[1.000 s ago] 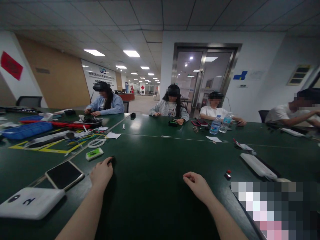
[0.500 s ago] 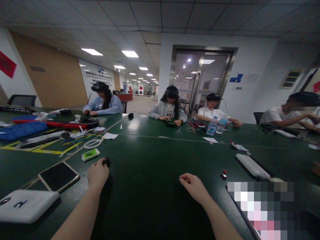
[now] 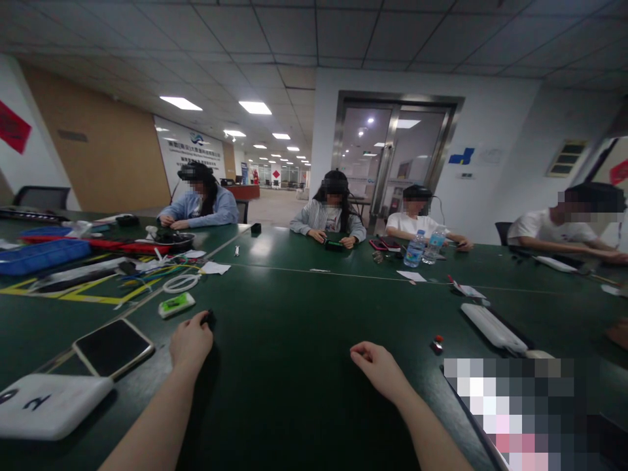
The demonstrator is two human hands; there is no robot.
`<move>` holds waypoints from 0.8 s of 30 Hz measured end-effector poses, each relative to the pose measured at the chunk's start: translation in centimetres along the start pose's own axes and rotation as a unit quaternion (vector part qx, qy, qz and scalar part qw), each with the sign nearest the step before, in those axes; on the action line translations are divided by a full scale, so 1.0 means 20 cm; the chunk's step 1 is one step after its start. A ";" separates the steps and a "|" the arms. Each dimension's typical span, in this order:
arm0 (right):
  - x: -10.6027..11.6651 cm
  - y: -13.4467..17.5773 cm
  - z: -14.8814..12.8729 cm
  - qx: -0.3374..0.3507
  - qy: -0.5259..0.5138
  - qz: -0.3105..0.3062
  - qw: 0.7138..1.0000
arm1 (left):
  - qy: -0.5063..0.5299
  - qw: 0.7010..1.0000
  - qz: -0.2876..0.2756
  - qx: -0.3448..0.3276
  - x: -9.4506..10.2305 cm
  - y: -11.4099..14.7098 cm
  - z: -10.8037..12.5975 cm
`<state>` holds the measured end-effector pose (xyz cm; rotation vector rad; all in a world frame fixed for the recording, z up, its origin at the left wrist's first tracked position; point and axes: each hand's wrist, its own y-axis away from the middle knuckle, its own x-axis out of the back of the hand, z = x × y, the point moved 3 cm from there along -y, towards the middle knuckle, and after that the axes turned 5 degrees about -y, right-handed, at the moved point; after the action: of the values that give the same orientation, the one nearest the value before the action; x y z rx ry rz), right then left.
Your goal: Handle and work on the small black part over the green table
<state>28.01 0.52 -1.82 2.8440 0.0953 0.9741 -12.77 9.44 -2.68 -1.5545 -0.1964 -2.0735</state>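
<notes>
My left hand rests on the green table with its fingers closed around a small black object. Only one end of that object shows, so its kind is unclear. Just beyond this hand lies a white and green packet, and to its left a phone with a dark screen. My right hand sits on the table some way to the right, loosely curled, thumb and fingertips together, with nothing visible in it. Nearest to it is a small metallic piece with a red top.
At lower left lies a white device. Beyond it are a blue tray, a coiled white cable and tangled wires. A long white device and two water bottles stand or lie rightward. Several people sit across the table.
Both my hands hold the same pose and place; the view has shifted very slightly. The person at far right has lowered an arm toward the table.
</notes>
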 end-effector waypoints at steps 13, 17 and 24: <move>-0.01 -0.01 0.01 0.011 0.000 0.008 1.000 | 0.010 1.000 -0.009 -0.005 0.01 0.01 0.00; -0.01 -0.01 0.01 0.014 0.006 0.013 1.000 | 0.013 1.000 -0.013 -0.013 -0.01 0.00 0.00; -0.01 -0.02 0.03 0.010 0.013 0.018 1.000 | 0.019 1.000 0.008 0.003 -0.03 -0.01 -0.01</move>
<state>28.23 0.88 -2.52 2.8621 0.0564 1.0219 -13.00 9.73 -3.18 -1.5065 -0.1750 -2.0861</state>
